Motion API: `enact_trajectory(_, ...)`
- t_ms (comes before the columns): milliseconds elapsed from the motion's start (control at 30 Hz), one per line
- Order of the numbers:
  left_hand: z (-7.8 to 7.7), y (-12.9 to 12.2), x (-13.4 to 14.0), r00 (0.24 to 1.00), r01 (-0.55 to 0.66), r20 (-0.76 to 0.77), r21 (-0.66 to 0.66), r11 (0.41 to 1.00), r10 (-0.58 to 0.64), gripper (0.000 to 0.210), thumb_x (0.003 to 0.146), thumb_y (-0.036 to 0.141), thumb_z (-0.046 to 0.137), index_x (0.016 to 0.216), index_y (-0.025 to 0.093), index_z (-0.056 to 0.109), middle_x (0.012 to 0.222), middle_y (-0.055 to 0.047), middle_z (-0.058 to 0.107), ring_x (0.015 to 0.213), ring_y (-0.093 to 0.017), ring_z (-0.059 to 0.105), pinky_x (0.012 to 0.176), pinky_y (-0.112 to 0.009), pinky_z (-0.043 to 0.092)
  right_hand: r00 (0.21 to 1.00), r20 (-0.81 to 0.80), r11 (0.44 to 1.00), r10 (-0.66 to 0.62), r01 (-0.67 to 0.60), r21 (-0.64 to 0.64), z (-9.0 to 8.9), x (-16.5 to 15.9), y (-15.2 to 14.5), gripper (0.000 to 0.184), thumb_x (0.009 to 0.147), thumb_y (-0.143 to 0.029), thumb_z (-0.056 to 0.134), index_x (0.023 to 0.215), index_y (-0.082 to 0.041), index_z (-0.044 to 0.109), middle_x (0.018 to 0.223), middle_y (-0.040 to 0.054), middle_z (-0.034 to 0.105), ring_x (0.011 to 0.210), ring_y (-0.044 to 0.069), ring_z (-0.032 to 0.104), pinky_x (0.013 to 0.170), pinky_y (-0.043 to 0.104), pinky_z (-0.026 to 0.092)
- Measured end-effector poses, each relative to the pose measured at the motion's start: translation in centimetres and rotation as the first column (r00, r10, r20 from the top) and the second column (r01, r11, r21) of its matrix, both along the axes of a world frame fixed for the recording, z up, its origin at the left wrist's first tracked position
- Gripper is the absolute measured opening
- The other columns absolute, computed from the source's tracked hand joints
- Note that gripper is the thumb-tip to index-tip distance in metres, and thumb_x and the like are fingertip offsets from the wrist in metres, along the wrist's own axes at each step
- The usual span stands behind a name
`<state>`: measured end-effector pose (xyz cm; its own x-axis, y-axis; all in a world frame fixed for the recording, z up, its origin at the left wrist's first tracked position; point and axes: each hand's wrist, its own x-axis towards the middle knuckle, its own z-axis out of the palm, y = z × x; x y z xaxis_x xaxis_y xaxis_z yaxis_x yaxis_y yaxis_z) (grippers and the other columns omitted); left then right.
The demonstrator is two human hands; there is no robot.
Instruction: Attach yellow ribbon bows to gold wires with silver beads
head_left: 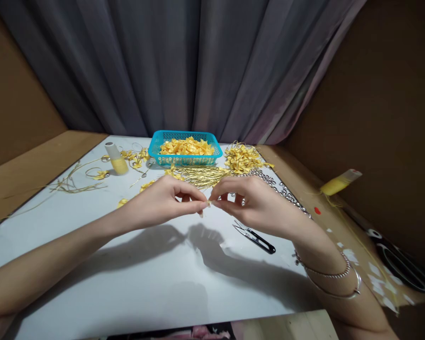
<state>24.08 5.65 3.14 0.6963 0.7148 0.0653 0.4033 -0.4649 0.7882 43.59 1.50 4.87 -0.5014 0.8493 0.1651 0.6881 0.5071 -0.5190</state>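
Above the white board (pixel 145 283), my left hand (pixel 166 198) and my right hand (pixel 246 198) meet fingertip to fingertip. Both are closed in a pinch around a tiny pale-yellow piece (pixel 208 203), too small to name. Just behind the hands lies a bundle of gold wire stems (pixel 201 175), with yellow ribbon-like flowers (pixel 173 172) at its left end. Thread snips (pixel 255 237) with black handles lie below my right hand. Silvery beads (pixel 286 193) are scattered behind and beside the right wrist, some partly hidden by it.
A blue plastic basket (pixel 156 158) full of yellow petals (pixel 187 146) stands at the back, beside a heap of yellow flowers (pixel 242 158). Yellow thread spools stand left (pixel 116 159) and right (pixel 341 182). Large black scissors (pixel 400 264) lie far right. Grey curtains (pixel 177 66) hang behind.
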Motion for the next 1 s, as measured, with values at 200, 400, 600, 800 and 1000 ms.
enact_trajectory(200, -0.14, 0.12, 0.01, 1.0, -0.009, -0.018, 0.003, 1.0, 0.009, 0.016, 0.08, 0.028, 0.06, 0.079, 0.019, 0.073, 0.065, 0.004, 0.067, 0.054, -0.007, 0.049, 0.051, -0.017, 0.036, 1.0, 0.004, 1.0, 0.026, -0.026, 0.008, -0.25, -0.02, -0.05, 0.017, 0.083, -0.005, 0.053, 0.076, -0.014, 0.066, 0.077, 0.0011, 0.065, 0.069, 0.011, 0.055, 0.063, 0.023, 0.04)
enact_trajectory(400, -0.15, 0.19, 0.16, 0.999, -0.003, -0.032, 0.005, 1.0, 0.003, 0.018, 0.08, 0.029, 0.059, 0.079, 0.019, 0.073, 0.066, 0.003, 0.068, 0.053, -0.007, 0.048, 0.049, -0.017, 0.035, 0.999, 0.041, 1.0, 0.012, -0.013, 0.022, -0.53, 0.02, -0.09, 0.021, 0.079, -0.001, 0.052, 0.08, -0.014, 0.068, 0.079, 0.0015, 0.065, 0.068, 0.011, 0.054, 0.06, 0.023, 0.039)
enact_trajectory(600, -0.14, 0.16, 0.3, 0.999, -0.002, -0.041, 0.011, 1.0, 0.003, 0.018, 0.08, 0.028, 0.059, 0.077, 0.018, 0.073, 0.066, 0.002, 0.067, 0.054, -0.008, 0.049, 0.049, -0.018, 0.035, 0.997, 0.074, 0.998, 0.029, -0.033, 0.057, -0.49, 0.01, -0.38, 0.022, 0.076, 0.0, 0.052, 0.082, -0.015, 0.067, 0.083, 0.0024, 0.066, 0.07, 0.012, 0.055, 0.061, 0.023, 0.039)
enact_trajectory(800, -0.29, 0.21, 0.26, 0.999, -0.007, -0.05, 0.01, 1.0, 0.007, 0.019, 0.079, 0.029, 0.058, 0.078, 0.018, 0.073, 0.065, 0.001, 0.067, 0.054, -0.009, 0.05, 0.049, -0.019, 0.036, 0.993, 0.12, 0.997, 0.014, -0.024, 0.076, -0.53, -0.15, -0.6, 0.021, 0.085, -0.009, 0.049, 0.073, -0.014, 0.065, 0.079, 0.0038, 0.063, 0.065, 0.012, 0.053, 0.058, 0.024, 0.036)
enact_trajectory(1000, -0.26, 0.18, 0.22, 0.998, -0.006, -0.058, 0.0, 1.0, 0.006, 0.02, 0.079, 0.029, 0.057, 0.078, 0.017, 0.073, 0.068, 0.0, 0.068, 0.056, -0.01, 0.051, 0.049, -0.019, 0.035, 0.991, 0.136, 0.994, -0.004, -0.011, 0.113, -0.91, -0.37, -0.49, 0.023, 0.085, -0.005, 0.047, 0.076, -0.014, 0.066, 0.078, 0.0032, 0.061, 0.065, 0.011, 0.051, 0.06, 0.024, 0.036)
